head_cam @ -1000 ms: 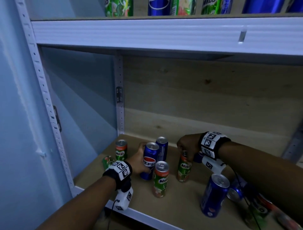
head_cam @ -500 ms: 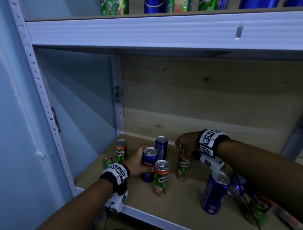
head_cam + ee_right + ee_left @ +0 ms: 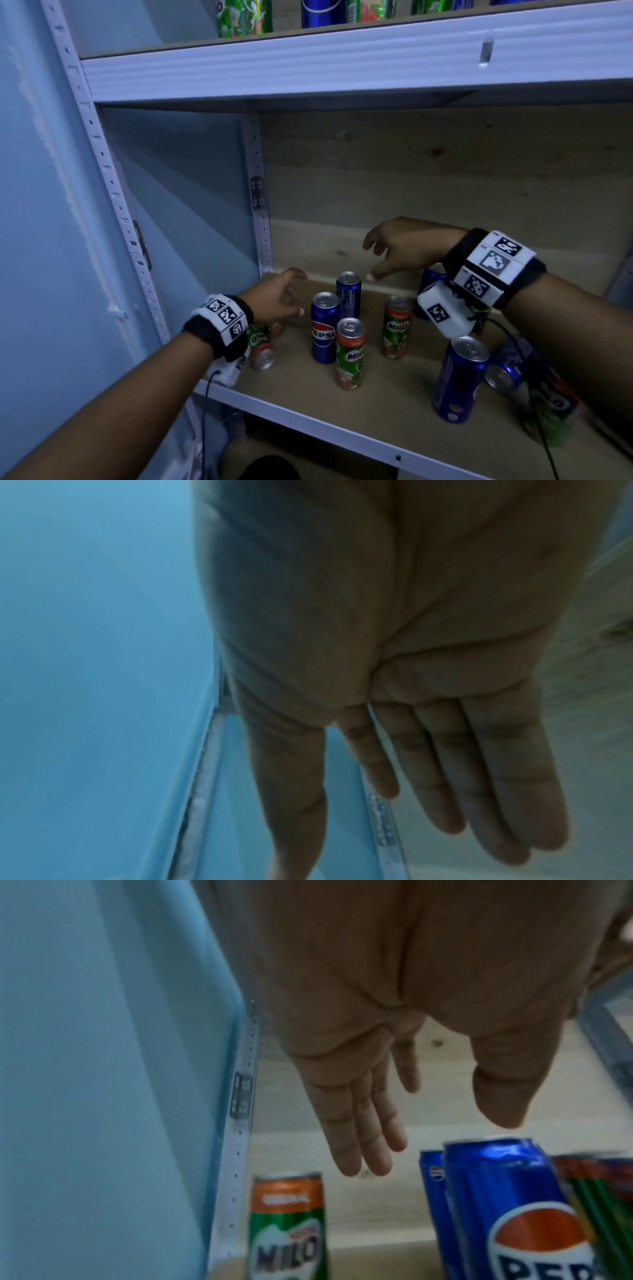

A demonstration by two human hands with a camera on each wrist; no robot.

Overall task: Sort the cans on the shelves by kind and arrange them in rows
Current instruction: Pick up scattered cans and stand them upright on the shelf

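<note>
Left fingers (image 3: pixel 356 1139): yours are straight and spread, holding nothing.
Left hand (image 3: pixel 274 301): it hovers over the lower shelf's left end, apart from the cans, with the thumb toward the front Pepsi can.
Right fingers (image 3: pixel 479 777): yours are stretched flat and together, empty.
Right hand (image 3: pixel 407 250): it floats palm down above the rear cans, touching none of them.
Front Pepsi can (image 3: pixel 324 329): upright, just right of your left hand; in the left wrist view it fills the lower right.
Rear Pepsi can (image 3: pixel 348 294): upright, just behind the front one, below your right thumb.
Milo cans: one (image 3: pixel 349 354) stands just in front of the Pepsi pair, another (image 3: pixel 396 327) stands to their right, and a third (image 3: pixel 260 346) lies on its side under your left wrist.
Back-left Milo can (image 3: pixel 287 1223): upright near the shelf post, seen only from your left wrist.
Tilted blue can (image 3: pixel 459 380): it leans near the front edge, right of the group; further cans lie behind it, partly hidden by your right arm.
Lower shelf (image 3: pixel 394 411): the wooden board that carries all these cans.
Upper shelf (image 3: pixel 342 61): green and blue cans stand on it in a row.
</note>
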